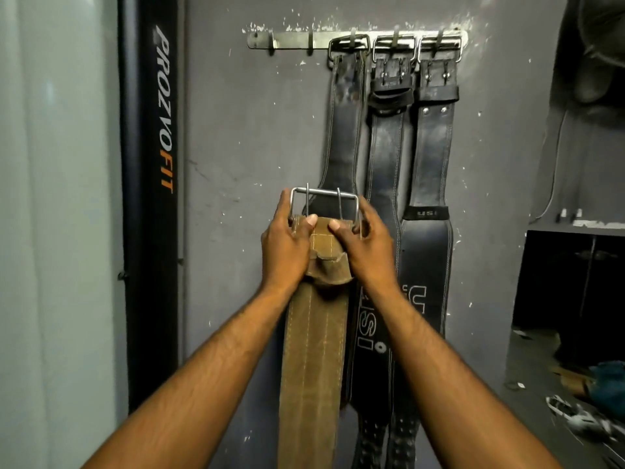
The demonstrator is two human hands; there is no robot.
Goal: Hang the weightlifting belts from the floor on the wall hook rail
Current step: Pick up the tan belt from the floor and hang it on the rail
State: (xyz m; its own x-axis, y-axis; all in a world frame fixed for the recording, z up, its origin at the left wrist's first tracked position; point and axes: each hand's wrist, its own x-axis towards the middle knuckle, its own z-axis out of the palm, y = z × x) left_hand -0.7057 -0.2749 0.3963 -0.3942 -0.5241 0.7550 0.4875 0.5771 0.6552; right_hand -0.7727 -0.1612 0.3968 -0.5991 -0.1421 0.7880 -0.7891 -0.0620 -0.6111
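Observation:
I hold a tan suede weightlifting belt [314, 350] upright in front of the grey wall. My left hand [285, 247] grips its left edge just below the steel buckle [324, 201], and my right hand [367, 247] grips the right edge, both thumbs pressing on the belt's face. The metal hook rail [294, 40] is mounted high on the wall, well above the buckle. Three black leather belts [389, 157] hang by their buckles from its right-hand hooks. Two hooks on the rail's left part are bare. The tan belt's lower end runs out of view.
A black padded upright marked PROZVOFIT [152, 198] stands left of the wall, beside a pale curtain [57, 231]. At right sits a dark shelf unit [575, 282], with clutter and shoes on the floor [581, 401]. A cable runs down the right wall.

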